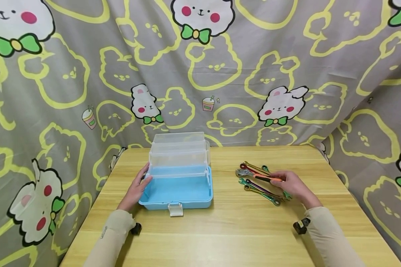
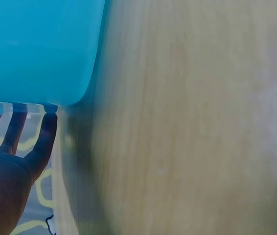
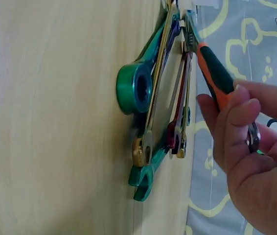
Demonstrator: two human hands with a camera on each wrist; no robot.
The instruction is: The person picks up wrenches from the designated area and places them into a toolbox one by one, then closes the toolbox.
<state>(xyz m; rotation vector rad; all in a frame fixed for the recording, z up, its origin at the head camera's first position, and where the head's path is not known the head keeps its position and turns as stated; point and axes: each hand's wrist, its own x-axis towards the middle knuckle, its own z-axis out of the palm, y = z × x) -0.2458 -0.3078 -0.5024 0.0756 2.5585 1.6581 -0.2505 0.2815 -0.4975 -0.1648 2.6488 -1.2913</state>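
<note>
A blue toolbox (image 1: 177, 189) with clear folding trays (image 1: 178, 159) stands open on the table. My left hand (image 1: 136, 190) holds its left side, thumb over the rim and fingers along the outer wall; the left wrist view shows fingers (image 2: 43, 142) against the blue wall. On the right, my right hand (image 1: 292, 184) pinches the handle end of an adjustable wrench (image 1: 262, 178) with an orange and black grip. The wrench's head is tilted down among several coloured combination wrenches (image 1: 260, 191). In the right wrist view, green, gold and red wrenches lie beside the adjustable wrench (image 3: 217, 71).
A white latch (image 1: 176, 209) hangs at the toolbox's front. The wooden table (image 1: 220, 237) reaches back to a grey patterned curtain (image 1: 227, 74), which also runs along both sides. Table surface lies between the toolbox and the wrenches.
</note>
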